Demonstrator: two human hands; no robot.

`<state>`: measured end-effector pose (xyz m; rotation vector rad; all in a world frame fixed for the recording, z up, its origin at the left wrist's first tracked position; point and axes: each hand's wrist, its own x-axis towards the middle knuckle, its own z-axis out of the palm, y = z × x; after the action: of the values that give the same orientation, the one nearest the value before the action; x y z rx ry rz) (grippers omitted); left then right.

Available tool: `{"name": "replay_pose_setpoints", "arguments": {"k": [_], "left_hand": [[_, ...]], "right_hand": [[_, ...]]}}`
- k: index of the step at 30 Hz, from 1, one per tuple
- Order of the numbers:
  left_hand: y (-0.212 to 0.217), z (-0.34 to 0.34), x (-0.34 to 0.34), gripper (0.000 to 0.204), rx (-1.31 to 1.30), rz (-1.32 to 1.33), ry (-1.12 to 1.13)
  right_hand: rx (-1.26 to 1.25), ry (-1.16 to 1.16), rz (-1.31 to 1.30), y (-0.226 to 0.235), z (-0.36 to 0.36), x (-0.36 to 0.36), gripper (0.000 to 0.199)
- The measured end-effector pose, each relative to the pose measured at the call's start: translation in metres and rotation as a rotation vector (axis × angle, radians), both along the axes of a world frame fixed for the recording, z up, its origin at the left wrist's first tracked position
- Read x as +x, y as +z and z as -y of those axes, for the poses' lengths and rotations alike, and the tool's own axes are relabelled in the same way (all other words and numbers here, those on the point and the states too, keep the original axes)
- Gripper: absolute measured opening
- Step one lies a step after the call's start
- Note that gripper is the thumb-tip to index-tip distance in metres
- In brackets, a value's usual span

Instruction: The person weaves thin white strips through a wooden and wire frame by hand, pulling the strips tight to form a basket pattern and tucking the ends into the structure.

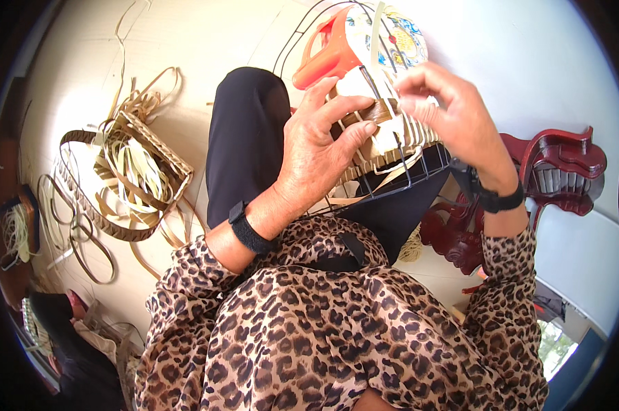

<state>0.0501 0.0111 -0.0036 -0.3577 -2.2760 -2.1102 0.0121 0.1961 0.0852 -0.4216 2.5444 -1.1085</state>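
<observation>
A half-woven basket (364,147) of pale and brown flat strips sits on my lap, with a black wire frame (409,186) around it. My left hand (316,140) lies over its near left side, thumb and fingers closing on the weave at a wide brown strip (376,111). At the right side of the weave, my right hand (453,113) is raised with thumb and fingers curled together. Its fingertips are blurred, and whatever is between them cannot be made out. A loose pale strip (376,41) rises from the weave beyond my hands.
An orange plastic object (326,55) with a loop handle and a patterned round face stands just beyond the basket. On the floor at left, a woven tray (176,161) holds tangled strips (135,171). Dark red carved furniture (563,168) is at right. Another person's dark-clothed leg (83,349) shows lower left.
</observation>
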Motion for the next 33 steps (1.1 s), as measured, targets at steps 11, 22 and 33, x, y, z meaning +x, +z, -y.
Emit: {"name": "replay_pose_setpoints", "arguments": {"k": [11, 22, 33], "left_hand": [[-0.001, -0.001, 0.004, 0.027, -0.06, -0.02, 0.022], [0.006, 0.005, 0.009, 0.026, -0.078, 0.03, 0.011], [0.02, 0.022, -0.033, 0.05, -0.082, 0.278, -0.069]], "right_hand": [[-0.335, -0.049, 0.443, -0.046, 0.001, -0.046, 0.027], [-0.515, -0.079, 0.429, -0.048, 0.001, -0.042, 0.028], [-0.102, -0.196, 0.074, -0.066, -0.038, -0.02, 0.032]]}}
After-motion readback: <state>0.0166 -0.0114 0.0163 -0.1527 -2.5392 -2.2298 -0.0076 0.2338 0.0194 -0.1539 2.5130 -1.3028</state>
